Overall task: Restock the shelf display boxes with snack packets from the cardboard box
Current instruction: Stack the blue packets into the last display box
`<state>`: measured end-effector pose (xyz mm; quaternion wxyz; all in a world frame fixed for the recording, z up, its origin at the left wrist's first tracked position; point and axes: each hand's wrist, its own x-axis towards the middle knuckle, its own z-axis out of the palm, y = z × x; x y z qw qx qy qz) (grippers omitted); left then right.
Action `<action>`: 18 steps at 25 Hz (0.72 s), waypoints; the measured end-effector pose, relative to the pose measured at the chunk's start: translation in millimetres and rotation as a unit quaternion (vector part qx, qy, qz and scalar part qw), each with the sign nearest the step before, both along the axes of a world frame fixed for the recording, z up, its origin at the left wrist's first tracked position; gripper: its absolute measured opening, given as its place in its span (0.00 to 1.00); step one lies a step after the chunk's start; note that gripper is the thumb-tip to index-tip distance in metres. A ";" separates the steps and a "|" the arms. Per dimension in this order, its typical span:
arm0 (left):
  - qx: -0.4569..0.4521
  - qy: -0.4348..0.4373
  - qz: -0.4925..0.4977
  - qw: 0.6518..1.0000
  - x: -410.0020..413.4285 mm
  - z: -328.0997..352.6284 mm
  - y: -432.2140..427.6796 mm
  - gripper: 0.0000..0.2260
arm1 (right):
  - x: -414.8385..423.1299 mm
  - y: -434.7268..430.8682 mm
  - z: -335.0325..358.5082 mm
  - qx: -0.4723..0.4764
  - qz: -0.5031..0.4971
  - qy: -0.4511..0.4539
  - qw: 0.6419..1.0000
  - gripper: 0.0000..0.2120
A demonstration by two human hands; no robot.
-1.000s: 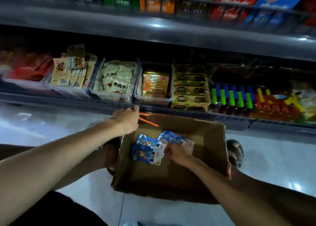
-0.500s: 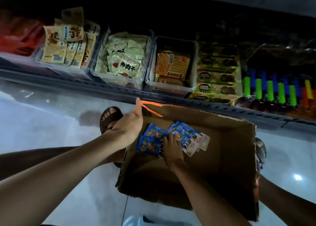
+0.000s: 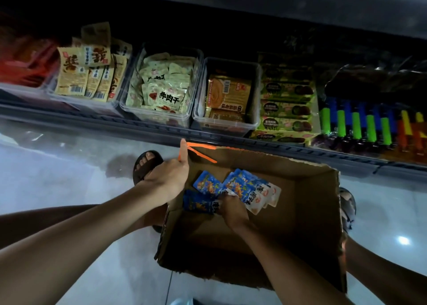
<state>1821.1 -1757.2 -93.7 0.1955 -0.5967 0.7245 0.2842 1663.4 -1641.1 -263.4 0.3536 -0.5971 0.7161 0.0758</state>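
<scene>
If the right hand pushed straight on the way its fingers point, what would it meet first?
Probably the blue snack packets just ahead of the right hand, inside the cardboard box; it already seems to touch them, though depth is unclear.

Large black characters 牛肉干 stand on the front pale-green packet (image 3: 163,96) in the clear display box (image 3: 159,119) at the middle of the shelf; a single bold dark-red character, 酱, fills the face of a tan packet (image 3: 72,73) in the box to its left, and another bold dark character on the tan packet (image 3: 98,55) beside it is too blurred to read; barcodes show at the lower edges of these tan packets; the orange-gold packet (image 3: 227,92) in the next box carries a barcode and an upside-down line of white characters that cannot be made out; the green bars (image 3: 286,107) bear dark oval labels, unreadable; white print on the blue packets (image 3: 249,189) in the cardboard box (image 3: 312,212) is too small to tell.
</scene>
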 end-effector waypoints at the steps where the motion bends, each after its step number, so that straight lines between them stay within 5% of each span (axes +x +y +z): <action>1: -0.002 -0.008 -0.019 1.000 -0.5 6.6 -0.8 0.41 | -4.8 0.3 2.7 -0.020 -0.026 -0.025 0.999 0.13; 6: -0.071 -0.067 -0.152 0.983 -20.9 63.2 -10.4 0.28 | -37.0 -13.8 80.9 -0.007 -0.076 -0.110 0.991 0.16; 11: -0.039 0.073 -0.208 0.975 -54.2 137.5 -5.7 0.22 | -87.7 -40.9 223.3 -0.047 0.021 -0.111 0.992 0.03; 14: 0.006 0.131 -0.245 0.961 -72.1 184.7 -5.1 0.26 | -115.9 -40.6 330.6 -0.078 0.060 -0.128 0.987 0.08; 18: 0.148 0.289 -0.184 0.928 -85.7 223.8 -3.9 0.05 | -154.2 -25.9 424.2 -0.172 0.013 -0.172 0.970 0.12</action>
